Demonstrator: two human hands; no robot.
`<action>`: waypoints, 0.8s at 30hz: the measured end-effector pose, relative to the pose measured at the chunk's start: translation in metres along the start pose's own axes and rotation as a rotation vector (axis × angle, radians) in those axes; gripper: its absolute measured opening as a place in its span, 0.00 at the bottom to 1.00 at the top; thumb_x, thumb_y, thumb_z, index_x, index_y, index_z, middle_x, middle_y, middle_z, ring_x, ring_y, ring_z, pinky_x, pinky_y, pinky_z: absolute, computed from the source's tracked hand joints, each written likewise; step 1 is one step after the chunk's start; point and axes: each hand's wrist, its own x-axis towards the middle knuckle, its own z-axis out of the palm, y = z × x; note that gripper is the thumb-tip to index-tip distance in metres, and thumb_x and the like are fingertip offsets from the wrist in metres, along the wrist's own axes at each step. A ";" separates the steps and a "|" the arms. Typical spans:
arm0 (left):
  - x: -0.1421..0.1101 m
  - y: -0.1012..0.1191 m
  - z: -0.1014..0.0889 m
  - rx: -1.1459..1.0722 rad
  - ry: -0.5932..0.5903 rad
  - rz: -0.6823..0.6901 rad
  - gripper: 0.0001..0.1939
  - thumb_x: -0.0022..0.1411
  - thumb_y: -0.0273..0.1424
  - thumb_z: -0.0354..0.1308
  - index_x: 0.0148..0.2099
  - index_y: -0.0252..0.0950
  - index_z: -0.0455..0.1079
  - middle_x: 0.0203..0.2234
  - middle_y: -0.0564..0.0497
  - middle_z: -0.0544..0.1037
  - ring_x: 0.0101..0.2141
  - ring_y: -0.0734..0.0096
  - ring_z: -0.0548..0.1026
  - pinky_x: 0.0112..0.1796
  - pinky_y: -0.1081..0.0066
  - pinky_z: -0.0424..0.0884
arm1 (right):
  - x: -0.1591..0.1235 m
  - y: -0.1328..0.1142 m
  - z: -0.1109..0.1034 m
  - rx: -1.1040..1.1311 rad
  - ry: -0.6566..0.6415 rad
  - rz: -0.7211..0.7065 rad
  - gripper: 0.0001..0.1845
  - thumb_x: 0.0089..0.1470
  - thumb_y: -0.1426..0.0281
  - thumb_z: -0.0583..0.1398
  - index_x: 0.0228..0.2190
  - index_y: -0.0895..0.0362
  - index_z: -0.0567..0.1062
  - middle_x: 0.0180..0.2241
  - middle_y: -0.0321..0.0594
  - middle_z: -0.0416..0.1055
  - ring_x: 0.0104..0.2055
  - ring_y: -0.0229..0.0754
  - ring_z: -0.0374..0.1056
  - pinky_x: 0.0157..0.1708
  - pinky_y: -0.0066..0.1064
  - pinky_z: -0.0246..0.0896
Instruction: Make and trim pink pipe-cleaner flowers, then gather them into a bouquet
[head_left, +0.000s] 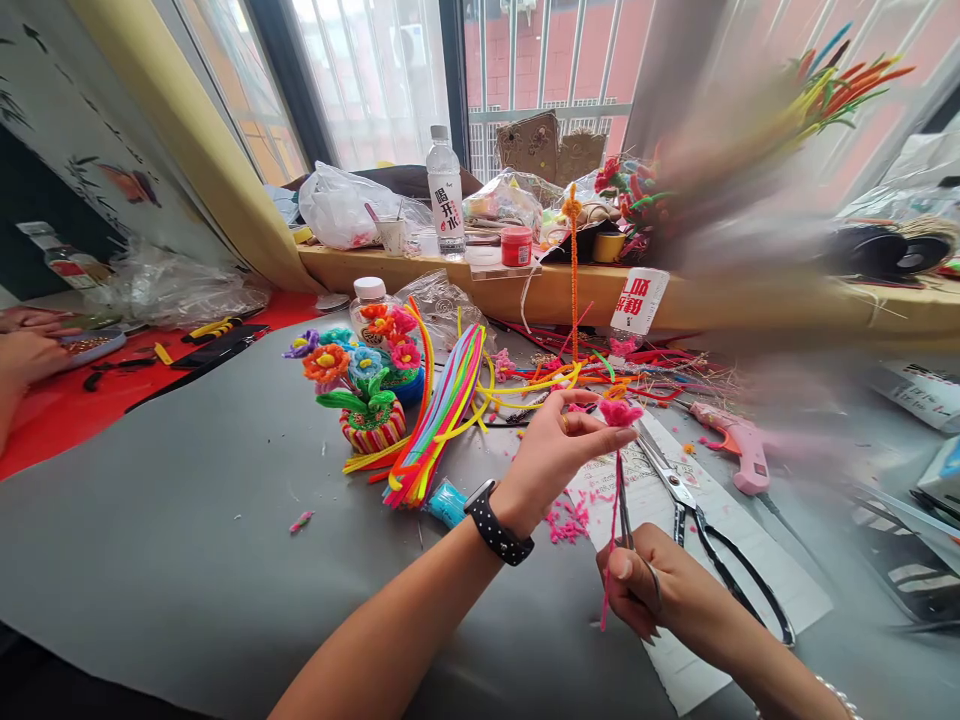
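Observation:
My left hand (551, 450), with a watch at the wrist, pinches a pink fuzzy pipe-cleaner flower (619, 412) between thumb and fingers. The flower's pink stem hangs below it. My right hand (660, 580) is closed around the handles of small scissors (625, 512), whose blades point up beside the stem; I cannot tell whether they touch it. Large black-handled scissors (681, 488) lie just right of my hands on a white paper sheet (787, 590). Pink fuzz trimmings (568, 521) are scattered on the table below my left hand.
A bundle of coloured pipe cleaners (442, 410) and potted fuzzy flowers (371, 430) stand left of my hands. A pink glue gun (739, 445) lies to the right. A water bottle (445, 200) stands on the sill. Another person's hand (34, 345) rests far left. The right side is blurred.

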 end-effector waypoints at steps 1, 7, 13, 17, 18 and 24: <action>0.000 0.000 0.000 -0.001 0.002 -0.001 0.27 0.40 0.35 0.64 0.41 0.33 0.58 0.21 0.57 0.66 0.23 0.80 0.65 0.28 0.75 0.58 | 0.000 0.000 0.000 -0.004 0.000 0.003 0.39 0.41 0.38 0.41 0.04 0.57 0.57 0.06 0.33 0.46 0.13 0.31 0.49 0.16 0.26 0.44; 0.000 0.000 0.000 0.006 0.013 -0.004 0.26 0.40 0.34 0.64 0.41 0.33 0.58 0.20 0.57 0.66 0.23 0.80 0.65 0.28 0.74 0.58 | -0.001 -0.001 0.000 -0.010 -0.007 0.013 0.39 0.42 0.38 0.41 0.04 0.58 0.56 0.06 0.33 0.45 0.13 0.31 0.48 0.16 0.26 0.44; -0.001 0.001 0.000 -0.005 0.004 0.005 0.27 0.40 0.36 0.64 0.41 0.33 0.58 0.21 0.57 0.67 0.23 0.80 0.65 0.29 0.75 0.59 | -0.002 -0.005 0.000 0.017 -0.025 -0.016 0.38 0.41 0.37 0.40 0.07 0.58 0.57 0.08 0.32 0.48 0.13 0.30 0.47 0.15 0.26 0.40; -0.001 0.000 0.000 -0.025 -0.013 0.005 0.27 0.40 0.36 0.64 0.41 0.33 0.58 0.21 0.56 0.68 0.23 0.79 0.66 0.29 0.74 0.59 | -0.002 -0.006 -0.001 0.025 -0.024 -0.052 0.38 0.42 0.38 0.39 0.07 0.58 0.57 0.09 0.32 0.49 0.13 0.29 0.48 0.16 0.25 0.41; -0.001 0.000 0.000 -0.029 -0.017 0.003 0.27 0.40 0.36 0.64 0.42 0.33 0.58 0.21 0.56 0.68 0.23 0.79 0.66 0.29 0.74 0.60 | -0.002 -0.006 -0.001 0.025 -0.026 -0.060 0.38 0.42 0.38 0.40 0.07 0.58 0.57 0.09 0.32 0.50 0.13 0.29 0.48 0.16 0.25 0.42; -0.001 0.000 0.001 -0.034 -0.025 0.001 0.25 0.41 0.36 0.64 0.41 0.34 0.59 0.20 0.57 0.67 0.24 0.79 0.66 0.31 0.74 0.59 | -0.002 -0.005 0.001 0.038 -0.041 -0.060 0.38 0.42 0.38 0.39 0.07 0.58 0.57 0.09 0.32 0.49 0.14 0.30 0.47 0.15 0.25 0.41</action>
